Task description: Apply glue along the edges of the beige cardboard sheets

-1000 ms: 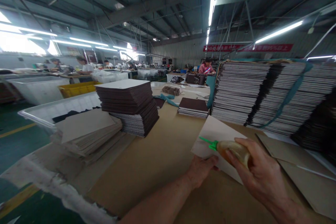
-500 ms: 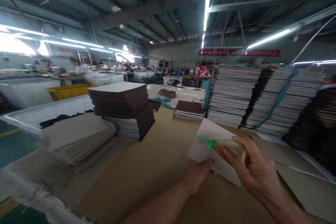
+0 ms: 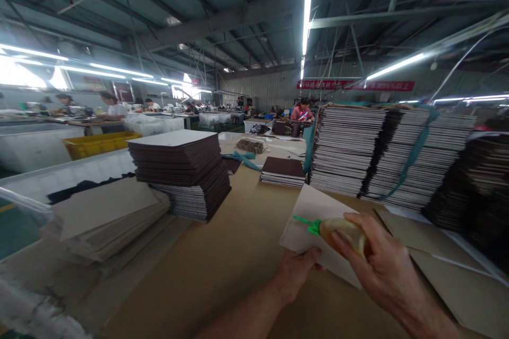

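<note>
My left hand [image 3: 299,271] grips the lower edge of a pale rectangular board [image 3: 314,204], thumb on top, and holds it tilted above the brown tabletop [image 3: 222,270]. My right hand [image 3: 382,257] is wrapped round a squeeze bottle [image 3: 345,233] of amber liquid, lying nearly level over the board. The bottle's green nozzle [image 3: 314,226] points left across the board's face; whether its tip touches the surface I cannot tell. Part of the board is hidden behind the bottle and my right hand.
A tall stack of dark-and-white boards [image 3: 345,151] stands at the back right, near a low pile [image 3: 283,169]. On the left are a dark stack [image 3: 178,169], loose pale sheets [image 3: 107,206] and a plastic bin [image 3: 24,185]. A co-worker [image 3: 302,112] sits farther back.
The whole view has shifted slightly. Both hands keep their hold on the board and the bottle, and the nozzle stays over the board's upper left part.
</note>
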A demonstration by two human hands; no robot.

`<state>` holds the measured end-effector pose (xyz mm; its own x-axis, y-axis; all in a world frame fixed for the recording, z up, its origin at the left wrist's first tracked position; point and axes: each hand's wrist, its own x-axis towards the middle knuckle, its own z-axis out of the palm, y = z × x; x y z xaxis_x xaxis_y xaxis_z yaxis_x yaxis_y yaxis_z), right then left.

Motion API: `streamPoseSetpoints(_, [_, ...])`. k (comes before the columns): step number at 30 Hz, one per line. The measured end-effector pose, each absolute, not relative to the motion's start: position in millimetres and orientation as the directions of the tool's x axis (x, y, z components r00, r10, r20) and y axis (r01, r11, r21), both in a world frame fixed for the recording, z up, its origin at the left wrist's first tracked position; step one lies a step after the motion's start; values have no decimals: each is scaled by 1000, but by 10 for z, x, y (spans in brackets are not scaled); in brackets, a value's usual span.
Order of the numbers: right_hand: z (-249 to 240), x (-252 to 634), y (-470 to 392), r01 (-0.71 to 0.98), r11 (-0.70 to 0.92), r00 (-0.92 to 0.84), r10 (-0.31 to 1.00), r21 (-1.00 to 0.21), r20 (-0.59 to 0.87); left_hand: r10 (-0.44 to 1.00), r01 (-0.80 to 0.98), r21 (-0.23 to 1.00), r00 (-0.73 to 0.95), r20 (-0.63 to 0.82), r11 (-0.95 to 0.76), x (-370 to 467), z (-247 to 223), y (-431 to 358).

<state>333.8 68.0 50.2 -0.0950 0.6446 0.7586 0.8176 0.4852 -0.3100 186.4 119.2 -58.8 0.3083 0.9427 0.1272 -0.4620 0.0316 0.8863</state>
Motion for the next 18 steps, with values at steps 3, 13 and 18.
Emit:
streamPoseSetpoints(3, [484, 3328, 677, 845, 438, -38, 621, -306, 783, 955, -439, 898, 278, 101, 33, 1870, -573, 1179])
streamPoseSetpoints(13, [473, 3330, 657, 802, 452, -4, 657, -390, 754, 951, -402, 915, 294, 98, 30, 1866, -606, 1193])
streamPoseSetpoints(18, [441, 3349, 686, 761, 532, -80, 645, -372, 760, 952, -432, 901, 291, 93, 44, 1867, -606, 1198])
